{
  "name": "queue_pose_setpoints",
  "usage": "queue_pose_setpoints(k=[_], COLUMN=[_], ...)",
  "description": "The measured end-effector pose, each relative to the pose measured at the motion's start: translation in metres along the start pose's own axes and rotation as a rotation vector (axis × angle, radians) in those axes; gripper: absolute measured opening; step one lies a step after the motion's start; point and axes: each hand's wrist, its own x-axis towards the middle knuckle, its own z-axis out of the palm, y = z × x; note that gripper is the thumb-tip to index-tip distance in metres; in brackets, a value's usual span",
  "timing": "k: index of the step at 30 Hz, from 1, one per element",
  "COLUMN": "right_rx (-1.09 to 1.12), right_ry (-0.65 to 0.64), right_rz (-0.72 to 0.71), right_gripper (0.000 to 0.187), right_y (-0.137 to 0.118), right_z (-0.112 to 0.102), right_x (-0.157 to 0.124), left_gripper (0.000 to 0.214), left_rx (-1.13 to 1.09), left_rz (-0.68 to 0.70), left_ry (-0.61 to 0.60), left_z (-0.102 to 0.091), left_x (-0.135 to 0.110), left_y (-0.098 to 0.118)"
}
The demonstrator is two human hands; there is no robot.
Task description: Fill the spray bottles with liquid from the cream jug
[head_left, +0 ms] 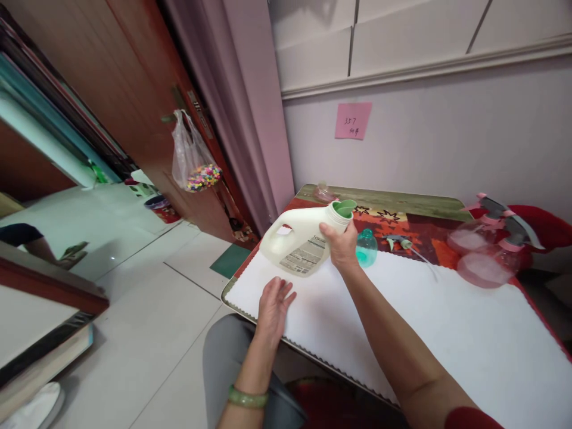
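Observation:
A large cream-white detergent jug (297,241) with a green spout and printed label tilts above the table, its neck toward the right. My right hand (344,245) is closed around the jug just below the neck. My left hand (273,302), a green bangle on its wrist, hovers below the jug near the table's front edge, fingers apart and holding nothing. Behind my right hand stands a small clear bottle (366,249) without a top, with teal liquid inside. A spray trigger head (397,242) with a thin tube lies to the right of that bottle.
Two pink spray bottles (487,268) stand at the table's right. A small clear pinkish piece (324,192) sits at the back edge. White paper (420,322) covers much of the table. A bag of colourful beads (196,167) hangs from the door handle at left.

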Motion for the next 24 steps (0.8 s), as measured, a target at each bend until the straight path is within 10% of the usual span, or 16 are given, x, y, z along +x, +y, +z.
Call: queue_pose_setpoints(k=[10,24], right_rx=[0.531,0.326], right_ry=[-0.021,0.204], right_rz=[0.291,0.217], right_gripper=[0.05,0.048], right_y=[-0.022,-0.001], right_z=[-0.001,-0.006], right_x=[-0.015,-0.012], left_gripper=[0.068,0.067], left_rx=[-0.021,0.174], left_rz=[0.177,0.361], left_ry=[-0.148,-0.038], left_z=[0.016,0.017], left_x=[-0.001,0.023], left_y=[0.03,0.053])
